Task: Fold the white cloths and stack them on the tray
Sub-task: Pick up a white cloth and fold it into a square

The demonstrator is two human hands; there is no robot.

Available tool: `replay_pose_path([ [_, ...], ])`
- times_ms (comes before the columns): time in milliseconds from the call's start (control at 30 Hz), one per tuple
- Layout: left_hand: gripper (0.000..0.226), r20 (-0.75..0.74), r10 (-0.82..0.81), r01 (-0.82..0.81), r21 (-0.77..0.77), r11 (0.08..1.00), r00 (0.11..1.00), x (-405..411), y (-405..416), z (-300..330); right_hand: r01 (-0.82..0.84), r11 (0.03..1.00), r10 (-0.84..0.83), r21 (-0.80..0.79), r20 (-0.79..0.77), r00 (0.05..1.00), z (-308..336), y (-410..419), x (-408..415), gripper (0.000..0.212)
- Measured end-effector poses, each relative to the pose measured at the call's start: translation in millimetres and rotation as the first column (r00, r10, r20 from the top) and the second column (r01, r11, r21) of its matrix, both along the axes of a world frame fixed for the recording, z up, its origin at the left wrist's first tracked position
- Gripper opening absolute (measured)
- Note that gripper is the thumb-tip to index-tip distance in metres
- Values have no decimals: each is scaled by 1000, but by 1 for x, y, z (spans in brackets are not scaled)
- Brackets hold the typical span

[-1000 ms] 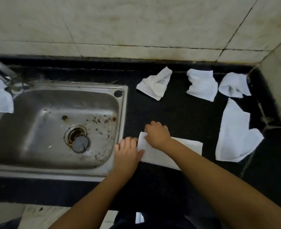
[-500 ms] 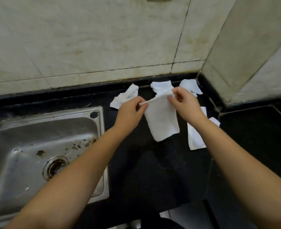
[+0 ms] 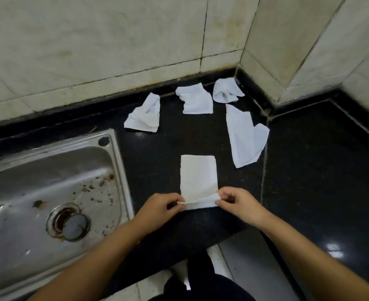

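Head view, looking down on a black stone countertop (image 3: pixel 161 170) set into a tiled corner.

Folded white cloth (image 3: pixel 198 177): lies flat on the countertop as a long rectangle, its long axis running away from the person, just right of the steel sink (image 3: pixel 49 192). The near edge is raised off the stone. Left hand (image 3: pixel 157 208) pinches the near left corner between thumb and fingertips; right hand (image 3: pixel 237 203) pinches the near right corner the same way. The strip of cloth between the two hands is turned up and slightly doubled (layers at that edge too fine to count).

Unfolded white cloths, all further back, apart from the folded one and from both hands:
- crumpled cloth (image 3: pixel 144 116), back left, near the sink's far right corner;
- rumpled cloth (image 3: pixel 195 98), back centre, close to the wall base;
- bunched cloth (image 3: pixel 225 91), tucked in the corner where the two tiled walls (image 3: pixel 114 40) meet;
- long cloth (image 3: pixel 244 137), right side, lying loosely flat with one corner flipped, beside the seam in the countertop.

Sink: basin speckled with dark debris, drain (image 3: pixel 68 222) with a grey stopper sitting in it, and a round hole at the rim's far right corner.

Both forearms bare. Pale floor tile (image 3: pixel 229 268) and dark clothing visible below the counter edge.
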State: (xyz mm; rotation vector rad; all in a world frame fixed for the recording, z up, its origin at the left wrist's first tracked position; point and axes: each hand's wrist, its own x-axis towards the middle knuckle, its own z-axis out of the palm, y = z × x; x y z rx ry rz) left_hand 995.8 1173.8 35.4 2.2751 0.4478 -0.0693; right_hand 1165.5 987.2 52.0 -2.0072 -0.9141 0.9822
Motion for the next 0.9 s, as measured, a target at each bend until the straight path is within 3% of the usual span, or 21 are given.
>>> replay_pose_path([
  [100, 7, -23, 103, -105, -94, 990, 994, 10, 8, 1, 41, 999, -42, -14, -9, 999, -4, 8, 8, 13],
  [267, 10, -15, 257, -257, -104, 961, 966, 71, 35, 12, 274, 961, -269, -41, 93, 959, -4, 52, 44, 28],
  [400, 9, -85, 276, -279, -25, 960, 957, 110, 50, 1, 348, 925, -322, -153, 171, 931, -18, 82, 62, 4],
  [600, 13, -118, 361, -348, 120, 930, 925, 118, 49, -19, 283, 934, -188, -218, 372, 909, -33, 96, 67, 18],
  [767, 33, -125, 565, -544, 166, 822, 815, 110, 35, -20, 264, 921, -102, -287, 476, 873, -30, 88, 67, 36],
  [900, 42, -286, 544, -431, 373, 822, 789, 110, 15, -25, 229, 867, 81, -443, 579, 812, -30, 88, 57, 39],
])
